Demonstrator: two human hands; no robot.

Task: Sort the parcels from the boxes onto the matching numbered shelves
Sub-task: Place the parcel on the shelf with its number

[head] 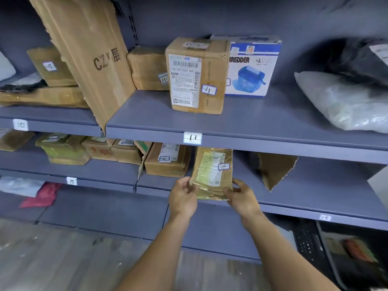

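Head view: a flat brown cardboard parcel wrapped in clear tape (213,173), with a small white sticker reading 14, stands upright at the front edge of the middle grey-blue metal shelf (315,185). Its top edge sits under the front lip of the upper grey-blue shelf (147,110), just below the white shelf tag marked 11 (192,138). The left hand (183,196) pinches the parcel's lower left corner, and the right hand (241,196) has its fingers curled round the lower right corner, so both are clamped on it.

Just to the left, a brown cardboard box stickered 14 (168,159) lies near the parcel's side. To the right, bare shelf runs as far as a torn brown cardboard divider (275,169), well apart from the parcel. A tall torn cardboard sheet (88,55) splits the upper shelf, beside a taped brown box stickered 11 (197,76).

The hands and the parcel hide the middle shelf's front edge below them. A white tag farther right (325,217) is too blurred to read. The parcel's printed label is unreadable under the glare of the tape.
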